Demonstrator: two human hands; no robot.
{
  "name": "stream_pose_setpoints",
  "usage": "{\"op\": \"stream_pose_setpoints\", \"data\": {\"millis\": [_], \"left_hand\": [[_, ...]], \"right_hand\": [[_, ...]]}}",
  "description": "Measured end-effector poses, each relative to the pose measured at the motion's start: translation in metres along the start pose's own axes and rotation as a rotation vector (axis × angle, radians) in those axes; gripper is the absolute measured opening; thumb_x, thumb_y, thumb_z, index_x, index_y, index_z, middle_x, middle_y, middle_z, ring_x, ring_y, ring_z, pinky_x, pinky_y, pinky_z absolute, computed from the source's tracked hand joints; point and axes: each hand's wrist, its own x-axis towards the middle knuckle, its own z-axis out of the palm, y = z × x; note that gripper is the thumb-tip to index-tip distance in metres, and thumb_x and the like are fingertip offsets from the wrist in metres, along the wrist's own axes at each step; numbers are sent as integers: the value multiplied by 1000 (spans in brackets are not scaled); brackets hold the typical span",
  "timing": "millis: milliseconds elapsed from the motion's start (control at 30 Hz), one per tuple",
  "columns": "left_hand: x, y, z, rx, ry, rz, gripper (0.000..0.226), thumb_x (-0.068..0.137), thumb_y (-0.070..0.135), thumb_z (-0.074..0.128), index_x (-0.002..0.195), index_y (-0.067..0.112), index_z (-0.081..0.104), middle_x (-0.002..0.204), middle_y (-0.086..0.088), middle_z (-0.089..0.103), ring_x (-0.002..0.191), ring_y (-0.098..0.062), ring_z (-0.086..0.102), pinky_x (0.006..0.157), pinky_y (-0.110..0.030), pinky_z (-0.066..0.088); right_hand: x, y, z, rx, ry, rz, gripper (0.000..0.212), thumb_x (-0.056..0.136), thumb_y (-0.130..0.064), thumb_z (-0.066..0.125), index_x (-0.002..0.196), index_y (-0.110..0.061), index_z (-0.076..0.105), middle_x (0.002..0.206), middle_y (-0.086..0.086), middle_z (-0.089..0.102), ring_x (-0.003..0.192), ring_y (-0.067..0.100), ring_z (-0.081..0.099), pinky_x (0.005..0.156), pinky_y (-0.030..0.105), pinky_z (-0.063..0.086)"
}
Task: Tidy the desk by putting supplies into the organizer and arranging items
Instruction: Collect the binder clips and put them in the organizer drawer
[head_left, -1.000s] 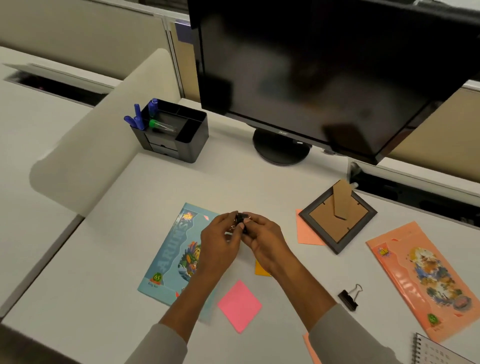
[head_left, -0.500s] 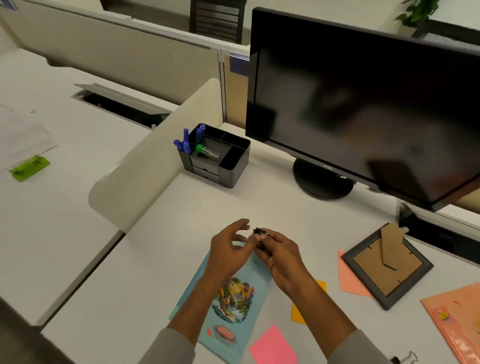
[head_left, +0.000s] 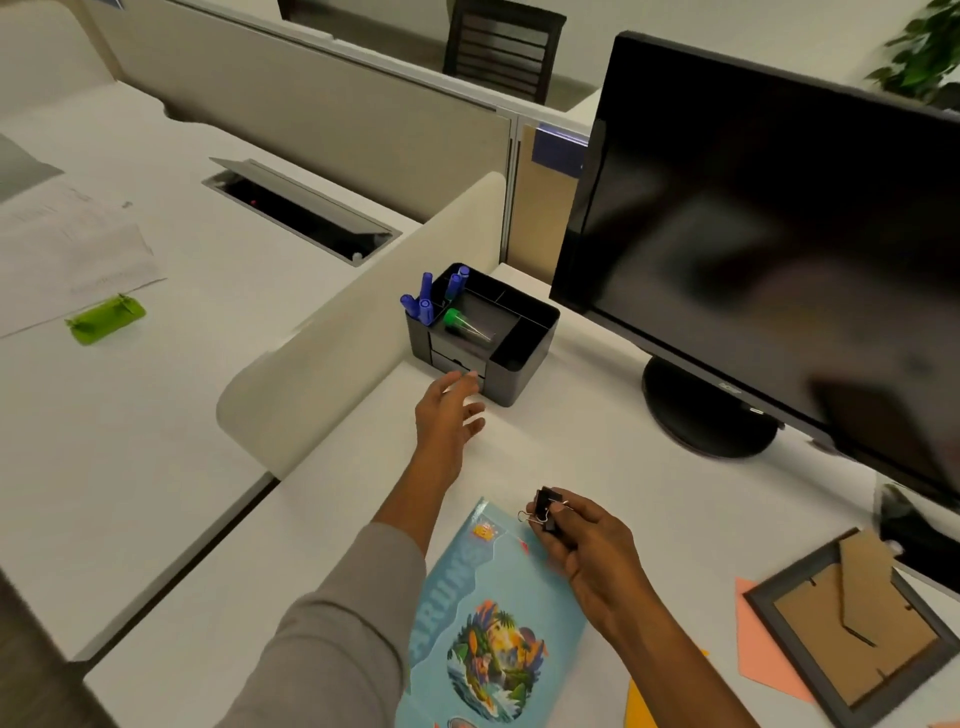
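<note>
L hand (head_left: 449, 410) open, fingers spread, holding nothing, just below organizer (head_left: 535, 358) at frame centre, fingertips near its front. R hand (head_left: 587, 540), lower centre, pinches clip (head_left: 545, 512) w/ thumb + fingers, over top edge of booklet (head_left: 488, 623). Pens (head_left: 423, 301) + green-capped tube (head_left: 465, 325) in organizer.

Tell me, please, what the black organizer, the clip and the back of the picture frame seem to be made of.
Organizer: likely plastic, matte black; thin moulded walls with a dull sheen.
Clip: probably metal; black painted body, bright wire handles.
Frame back: looks like brown cardboard or fibreboard, flat and dull, with a cut-out stand; its dark rim is unclear.
</note>
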Motion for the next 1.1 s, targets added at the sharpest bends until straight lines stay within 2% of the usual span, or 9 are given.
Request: {"op": "stream_pose_setpoints", "data": {"millis": [67, 167, 267, 433, 600, 733, 800, 967, 1100], "left_hand": [[12, 5, 4, -170, 1, -111, 39, 90, 36, 71, 122, 16, 63, 107, -10, 68, 79, -20, 62, 65, -32, 52], [26, 4, 6, -333, -8, -171, 53, 91, 50, 65, 130, 15, 55, 93, -12, 66, 62, -15, 54, 53, -27, 45], [33, 2, 7, -425, 8, -180, 57, 92, 56, 59, 130, 14, 55, 78, -10, 63, 56, -14, 49, 52, -25, 39], [43, 1, 12, -548, 53, -168, 55, 92, 54, 60, 127, 11, 61, 65, -4, 58, 52, -11, 47, 49, -22, 37], [46, 1, 18, -573, 92, -177, 49, 93, 47, 63, 120, 7, 64, 63, -3, 55, 52, -10, 44, 48, -20, 36], [42, 0, 22, -557, 126, -199, 28, 94, 36, 66, 101, 9, 64, 55, 0, 55, 49, -9, 44, 47, -19, 37], [41, 0, 23, -553, 135, -201, 22, 92, 31, 70, 99, 11, 64, 55, 0, 56, 48, -8, 45, 46, -19, 38], [40, 4, 27, -544, 133, -193, 24, 85, 29, 79, 94, 10, 67, 64, -3, 59, 49, -9, 47, 44, -18, 41], [40, 7, 30, -521, 158, -180, 31, 78, 32, 85, 81, 10, 63, 61, -2, 56, 47, -8, 44, 45, -18, 43]], "right_hand": [[2, -2, 0, 3, -3, -6, 20, 95, 4, 56, 109, 1, 70, 103, 19, 75, 97, 29, 73, 84, 32, 61], [6, -4, 0, 16, -3, -14, 20, 94, 4, 58, 109, 1, 70, 103, 20, 75, 98, 29, 73, 86, 34, 60], [10, -5, -4, 21, -6, -9, 20, 93, 4, 59, 109, 2, 70, 104, 21, 74, 100, 30, 72, 87, 34, 59], [18, -2, -11, 34, 1, 13, 22, 93, 5, 57, 114, 3, 66, 107, 22, 73, 102, 31, 72, 89, 36, 58], [19, 0, -13, 41, 8, 28, 23, 93, 5, 58, 114, 4, 66, 107, 22, 73, 99, 30, 73, 87, 36, 59], [18, 0, -13, 39, 13, 38, 23, 93, 5, 57, 115, 4, 65, 105, 21, 74, 95, 29, 74, 82, 34, 61], [16, 0, -13, 37, 18, 43, 23, 93, 5, 57, 114, 4, 65, 105, 21, 74, 96, 29, 74, 82, 34, 61], [13, 0, -18, 36, 29, 49, 22, 93, 5, 58, 114, 4, 66, 105, 22, 74, 98, 31, 73, 84, 36, 60], [13, -2, -20, 37, 37, 49, 22, 93, 5, 58, 113, 4, 65, 104, 22, 74, 96, 30, 74, 83, 35, 61]]}}
